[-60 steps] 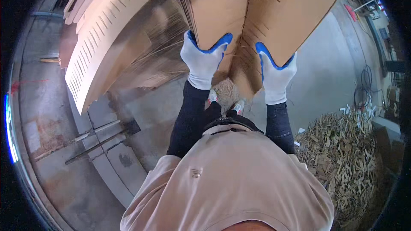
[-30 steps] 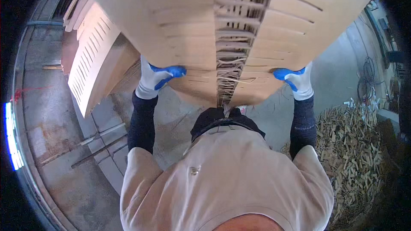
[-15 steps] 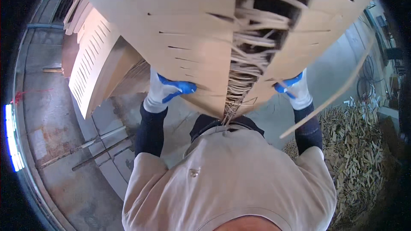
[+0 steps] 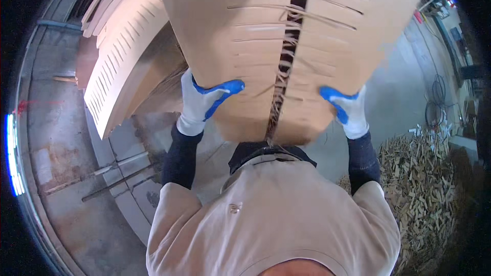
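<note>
In front of me stand two tan slotted cardboard sheets, side by side with a narrow dark gap between them. Thin cardboard strips cross that gap, some bent and tangled. My left hand, in a white glove with blue coating, grips the outer edge of the left sheet with the thumb on its face. Gloved the same way, my right hand holds the right sheet's outer edge, thumb also on the face. The fingers behind the sheets are hidden. How many sheets lie behind the front ones I cannot tell.
At the left leans a stack of slotted cardboard sheets. A large heap of cardboard scraps covers the floor at the right. Coiled dark cable lies beyond it. Stained concrete floor with plates and grooves extends on the left.
The gap between the sheets has narrowed, and fewer strips bulge out of it. A loose strip in front of my right arm is gone from view. Both hands keep their hold.
</note>
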